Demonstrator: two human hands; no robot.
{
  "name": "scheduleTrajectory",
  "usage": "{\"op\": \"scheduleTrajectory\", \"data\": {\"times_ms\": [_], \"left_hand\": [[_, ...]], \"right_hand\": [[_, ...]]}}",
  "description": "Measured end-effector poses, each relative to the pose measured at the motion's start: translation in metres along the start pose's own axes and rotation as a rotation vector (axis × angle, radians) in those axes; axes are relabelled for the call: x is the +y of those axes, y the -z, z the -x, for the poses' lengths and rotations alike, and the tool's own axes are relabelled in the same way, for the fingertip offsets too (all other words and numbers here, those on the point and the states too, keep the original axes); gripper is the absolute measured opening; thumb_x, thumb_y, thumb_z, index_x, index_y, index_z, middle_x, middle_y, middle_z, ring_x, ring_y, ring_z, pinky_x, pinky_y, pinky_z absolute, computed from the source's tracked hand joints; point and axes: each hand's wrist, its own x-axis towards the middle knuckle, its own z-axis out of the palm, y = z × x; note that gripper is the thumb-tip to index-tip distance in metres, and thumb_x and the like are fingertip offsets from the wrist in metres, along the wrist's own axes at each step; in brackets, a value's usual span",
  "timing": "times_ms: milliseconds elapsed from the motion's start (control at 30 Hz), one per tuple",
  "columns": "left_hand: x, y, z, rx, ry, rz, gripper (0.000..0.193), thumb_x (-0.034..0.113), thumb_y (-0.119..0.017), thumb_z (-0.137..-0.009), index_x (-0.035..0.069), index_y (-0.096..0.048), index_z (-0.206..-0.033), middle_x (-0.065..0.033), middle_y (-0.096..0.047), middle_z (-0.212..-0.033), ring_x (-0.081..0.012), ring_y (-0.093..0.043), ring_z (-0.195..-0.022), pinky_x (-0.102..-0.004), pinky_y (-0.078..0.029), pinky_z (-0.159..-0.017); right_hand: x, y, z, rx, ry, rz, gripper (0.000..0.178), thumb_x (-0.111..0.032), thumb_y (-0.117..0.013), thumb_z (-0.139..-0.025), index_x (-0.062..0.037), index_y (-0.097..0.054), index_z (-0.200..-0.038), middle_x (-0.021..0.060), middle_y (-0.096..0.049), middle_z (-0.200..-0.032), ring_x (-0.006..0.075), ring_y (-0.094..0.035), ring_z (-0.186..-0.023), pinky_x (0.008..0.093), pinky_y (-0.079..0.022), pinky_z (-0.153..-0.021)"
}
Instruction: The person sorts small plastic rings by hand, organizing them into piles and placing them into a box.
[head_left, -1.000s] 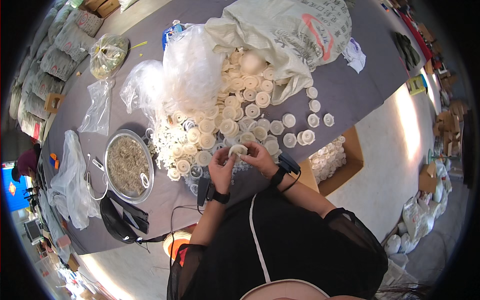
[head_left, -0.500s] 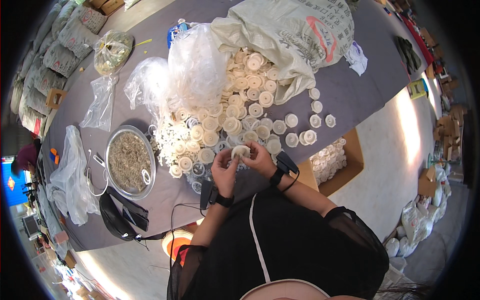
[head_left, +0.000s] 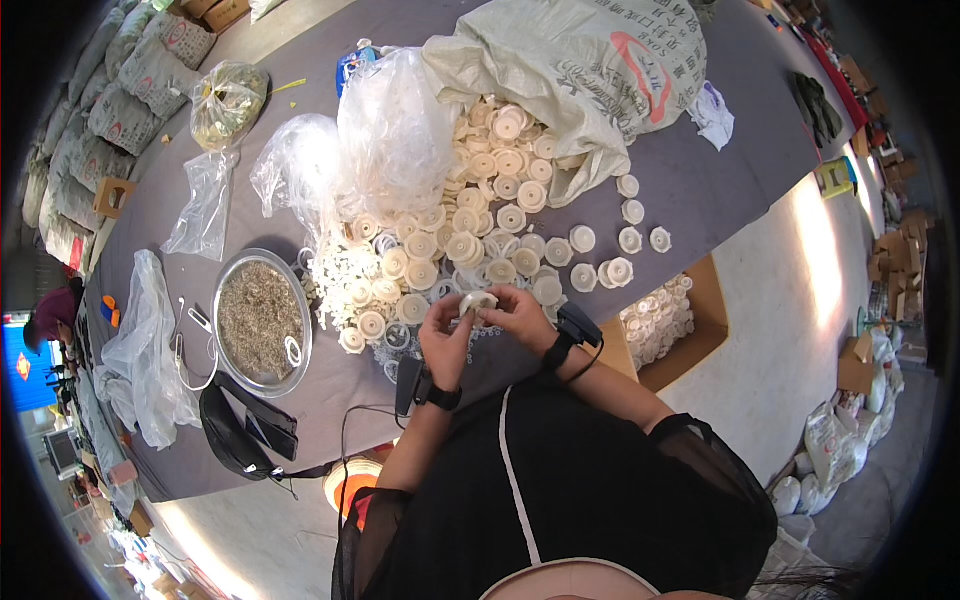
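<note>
Between my hands, at the near edge of the table, is a round cream plastic cap (head_left: 480, 300). My left hand (head_left: 445, 338) pinches its left side with thumb and fingers, and my right hand (head_left: 520, 318) grips its right side. The cap looks tilted; its underside is hidden by my fingers. Just beyond lies a big heap of similar cream caps (head_left: 462, 248), mixed with clear rings (head_left: 398, 336) and small white parts (head_left: 328, 270). Several loose caps (head_left: 630, 240) sit apart on the cloth to the right.
A metal tray (head_left: 308, 325) of tiny brownish pieces stands at left, near a black pouch (head_left: 225, 435) and phone (head_left: 270, 435). Clear bags (head_left: 395, 120) and a woven sack (head_left: 580, 60) lie behind the heap. A cardboard box (head_left: 708, 340) of caps is below the right edge.
The cap has tilted in my fingers, turning more edge-on. My left hand and wrist have shifted slightly left; the things on the table have stayed in place.
</note>
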Motion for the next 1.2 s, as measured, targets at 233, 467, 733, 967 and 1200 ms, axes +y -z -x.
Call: {"op": "scheduleTrajectory", "data": {"times_ms": [233, 467, 733, 967, 1200], "left_hand": [[0.007, 0.001, 0.002, -0.023, 0.275, 0.344, 0.024, 0.003, -0.059, -0.075, 0.0, -0.053, -0.098, -0.0063, -0.059, -0.088, -0.0109, -0.057, -0.077, -0.0212, -0.047, -0.065], [0.004, 0.01, 0.001, -0.066, 0.362, 0.398, 0.024, 0.003, -0.059, -0.076, 0.002, -0.053, -0.099, -0.0053, -0.059, -0.09, -0.0112, -0.057, -0.075, -0.0211, -0.048, -0.059], [-0.004, 0.009, 0.004, 0.053, 0.379, 0.449, 0.025, 0.002, -0.059, -0.075, 0.001, -0.053, -0.1, -0.0055, -0.058, -0.089, -0.012, -0.057, -0.076, -0.0224, -0.049, -0.061], [-0.011, 0.018, 0.0, -0.032, 0.078, 0.209, 0.023, 0.0, -0.058, -0.076, -0.001, -0.053, -0.098, -0.0069, -0.058, -0.09, -0.0125, -0.057, -0.079, -0.0234, -0.048, -0.068], [0.004, 0.011, 0.006, 0.001, 0.259, 0.43, 0.02, 0.0, -0.059, -0.075, -0.001, -0.053, -0.094, -0.0069, -0.058, -0.092, -0.0129, -0.056, -0.082, -0.0247, -0.049, -0.069]], "right_hand": [[0.005, -0.003, 0.0, 0.044, 0.069, 0.059, 0.031, -0.013, -0.064, -0.073, -0.0019, -0.053, -0.1, 0.0018, -0.057, -0.089, 0.0081, -0.053, -0.078, 0.0217, -0.046, -0.066], [0.002, -0.009, 0.0, 0.05, 0.057, 0.091, 0.032, -0.013, -0.065, -0.072, -0.0019, -0.053, -0.1, 0.0021, -0.057, -0.09, 0.0082, -0.053, -0.081, 0.0217, -0.046, -0.066], [-0.011, -0.028, 0.003, 0.098, 0.15, 0.153, 0.041, -0.012, -0.064, -0.072, 0.001, -0.049, -0.109, 0.0059, -0.057, -0.095, 0.0109, -0.054, -0.086, 0.0229, -0.047, -0.068], [-0.006, -0.017, 0.0, -0.009, 0.024, 0.046, 0.037, -0.009, -0.061, -0.076, 0.0009, -0.048, -0.11, 0.0067, -0.057, -0.097, 0.0118, -0.055, -0.085, 0.0238, -0.049, -0.067], [-0.004, -0.018, -0.001, 0.01, 0.07, 0.057, 0.032, -0.01, -0.059, -0.078, 0.0003, -0.05, -0.107, 0.0059, -0.057, -0.096, 0.0115, -0.055, -0.084, 0.0235, -0.05, -0.063]]}}
